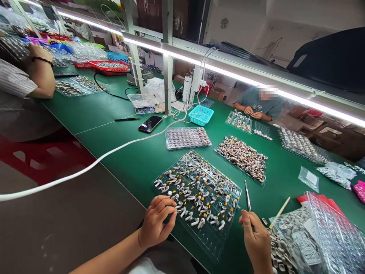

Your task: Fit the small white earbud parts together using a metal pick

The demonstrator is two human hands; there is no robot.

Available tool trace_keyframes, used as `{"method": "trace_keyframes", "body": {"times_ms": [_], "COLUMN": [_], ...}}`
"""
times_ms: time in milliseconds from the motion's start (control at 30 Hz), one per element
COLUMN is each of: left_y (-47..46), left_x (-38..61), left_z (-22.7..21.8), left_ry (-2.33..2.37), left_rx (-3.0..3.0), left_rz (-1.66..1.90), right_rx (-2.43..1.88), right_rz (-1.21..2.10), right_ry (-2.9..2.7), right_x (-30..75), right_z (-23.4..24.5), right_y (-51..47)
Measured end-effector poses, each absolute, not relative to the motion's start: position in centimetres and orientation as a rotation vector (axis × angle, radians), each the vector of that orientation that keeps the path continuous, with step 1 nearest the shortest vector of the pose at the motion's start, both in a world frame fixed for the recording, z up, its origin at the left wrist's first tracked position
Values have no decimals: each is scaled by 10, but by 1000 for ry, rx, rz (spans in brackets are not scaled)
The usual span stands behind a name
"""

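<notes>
Bare left hand (158,222), bare right hand (257,239), whitish garment (145,266)

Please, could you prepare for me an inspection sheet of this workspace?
Surface: green table.
Job's things: tray with small parts; tweezers.
Clutter: phone, blue basket, plastic bag.
Hands: left hand at the tray's edge, right hand at the tweezers; grips unclear.
Cables: white cable crosses the table's edge; black cable lies farther back.
Surroundings: person at left, another person across the table; light tube above.

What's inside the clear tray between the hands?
Clear tray: pale curved parts and small orange pieces. Whatever sits under those parts or behind the left hand is covered.
</notes>
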State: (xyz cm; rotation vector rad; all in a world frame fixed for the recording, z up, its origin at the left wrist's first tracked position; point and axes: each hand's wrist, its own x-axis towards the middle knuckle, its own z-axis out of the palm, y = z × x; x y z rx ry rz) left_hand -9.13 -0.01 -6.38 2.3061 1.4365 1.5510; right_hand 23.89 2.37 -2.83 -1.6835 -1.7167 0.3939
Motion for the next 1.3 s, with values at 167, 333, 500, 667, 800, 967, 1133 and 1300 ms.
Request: {"method": "trace_keyframes", "body": {"times_ms": [167, 333, 500, 667, 800, 967, 1133, 1300], "left_y": [0, 0, 1, 0, 0, 0, 1, 3], "left_x": [-91, -90, -90, -90, -89, -87, -90, -92], "left_z": [-63, -61, -59, -60, -61, -63, -67, -69], "left_ry": [1426, 1398, 1373, 1365, 1381, 1386, 1370, 1364], "left_rx": [2313, 2336, 2333, 2314, 2300, 2295, 2346, 2380], "left_rz": [1545, 1556, 1575, 1603, 1612, 1619, 1619, 1637], "right_rx": [-1693, -1583, -1494, -1459, -1393, -1427, -1692, -1708], "right_rz": [324, 191, 203, 143, 112, 138, 120, 15], "right_ry": [-1707, -1733, -1930, -1950, -1950, -1926, -1905, -1705], "right_x": [239, 237, 228, 234, 242, 243, 232, 247], "right_z": [-26, -34, -30, -28, -49, -48, -3, 36], "right_y": [24, 29, 30, 35, 45, 40, 81, 163]}}
